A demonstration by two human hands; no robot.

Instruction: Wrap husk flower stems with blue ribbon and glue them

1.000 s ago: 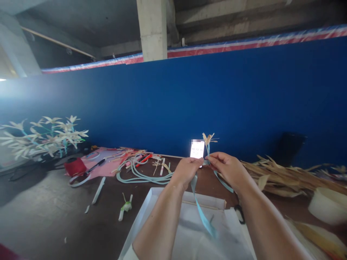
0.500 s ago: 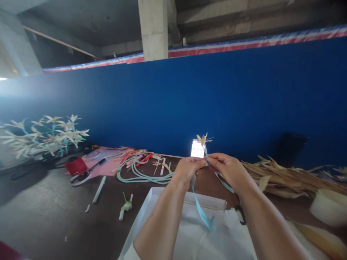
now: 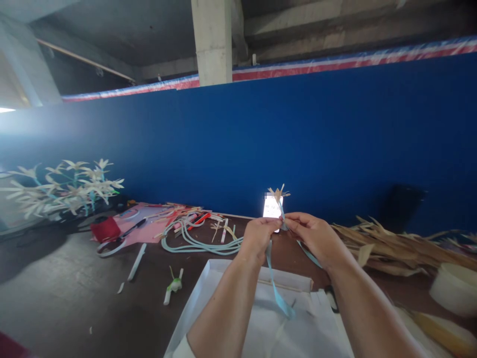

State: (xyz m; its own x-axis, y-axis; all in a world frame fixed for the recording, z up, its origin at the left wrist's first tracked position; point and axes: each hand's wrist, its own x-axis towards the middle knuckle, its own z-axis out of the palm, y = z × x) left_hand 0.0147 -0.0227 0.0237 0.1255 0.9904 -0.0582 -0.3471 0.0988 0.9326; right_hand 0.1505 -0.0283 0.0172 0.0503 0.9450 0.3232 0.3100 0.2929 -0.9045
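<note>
- Tan dried-husk flower point(image 3: 278, 194) stands petals-up above the fingers, in front of the lit white phone screen point(image 3: 271, 210) at the desk's point(image 3: 112, 318) far edge.
- Left hand point(image 3: 260, 236): thumb and fingers pinched at the flower's pale-blue stem point(image 3: 282, 211).
- Right hand point(image 3: 311, 232): fingertips pinching the stem, almost meeting the left's; exact grip hidden.
- Pale-blue flat tape point(image 3: 283, 307) hangs below left hand, over the white shallow open box point(image 3: 214, 271), near. Another blue length point(image 3: 311, 256) shows under right hand; whether they join, can't tell.
- Step, judged: wrapping tape round stem. Next move calls for tape kept taut, stem turned, flower head uncrushed.
- Left: coiled light-blue cords point(image 3: 208, 248); farther left, cream flower cluster point(image 3: 89, 186).
- Right: brown dry husks point(image 3: 391, 243).
</note>
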